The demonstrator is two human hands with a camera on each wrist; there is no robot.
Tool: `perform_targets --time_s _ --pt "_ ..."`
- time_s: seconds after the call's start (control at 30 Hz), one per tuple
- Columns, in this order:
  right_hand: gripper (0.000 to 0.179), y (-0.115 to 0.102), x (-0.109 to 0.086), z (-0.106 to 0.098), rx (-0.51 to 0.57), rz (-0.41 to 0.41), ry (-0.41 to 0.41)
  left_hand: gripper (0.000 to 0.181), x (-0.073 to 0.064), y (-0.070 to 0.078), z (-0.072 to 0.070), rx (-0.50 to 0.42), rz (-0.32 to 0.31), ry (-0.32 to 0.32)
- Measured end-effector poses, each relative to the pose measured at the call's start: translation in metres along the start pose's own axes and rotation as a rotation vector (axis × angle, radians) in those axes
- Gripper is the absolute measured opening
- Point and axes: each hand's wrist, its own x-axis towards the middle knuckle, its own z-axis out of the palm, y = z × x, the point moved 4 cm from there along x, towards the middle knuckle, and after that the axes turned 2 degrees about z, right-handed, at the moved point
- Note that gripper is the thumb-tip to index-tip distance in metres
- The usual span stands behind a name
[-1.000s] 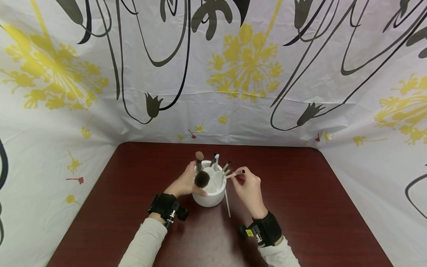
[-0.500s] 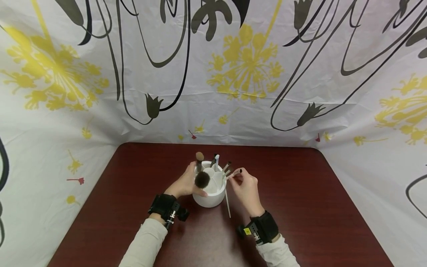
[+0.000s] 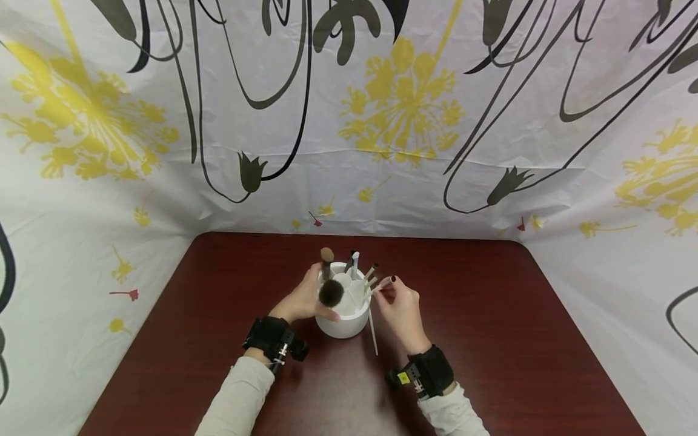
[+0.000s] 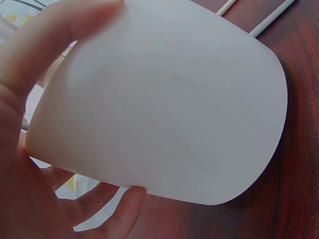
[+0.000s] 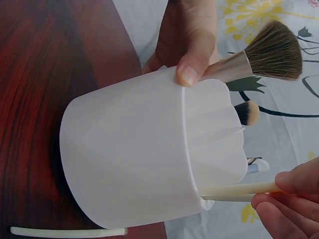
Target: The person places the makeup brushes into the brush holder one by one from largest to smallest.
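Observation:
My left hand point(image 3: 301, 301) grips the side of a white round brush holder point(image 3: 340, 329), thumb at its front rim. In the right wrist view the holder's scalloped compartments point(image 5: 212, 119) show. A large fluffy makeup brush point(image 3: 330, 293) and a tan-tipped brush point(image 3: 326, 255) stand on its left side; several slimmer brushes point(image 3: 371, 270) stand at the right and back. My right hand point(image 3: 405, 312) pinches a slim makeup brush point(image 3: 385, 283) with a pale handle point(image 5: 239, 189). That handle slants bristles-up, its lower end inside the holder's right rim, beside another pale handle.
A slim pale-handled brush point(image 3: 373, 333) lies on the dark red wooden table point(image 3: 229, 272), close against the holder's right front. Behind the table hangs a white cloth point(image 3: 305, 175) with yellow flowers and dark stems. Each wrist wears a black camera band point(image 3: 433, 370).
My right hand has moved slightly left toward the holder, bringing the pinched brush from outside the rim to its inside, tilted more upright. My left hand and the holder stay in place.

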Motion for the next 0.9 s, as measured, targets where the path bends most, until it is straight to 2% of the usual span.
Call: perform_targets --time_s 0.6,0.9 --pt "0.013 0.004 -0.003 0.011 -0.038 -0.007 -0.040 0.117 0.001 0.002 0.000 -0.021 0.033 0.011" --pt "0.019 0.006 -0.007 0.012 -0.080 -0.025 -0.073 0.118 0.000 0.001 0.000 -0.016 0.022 0.011"
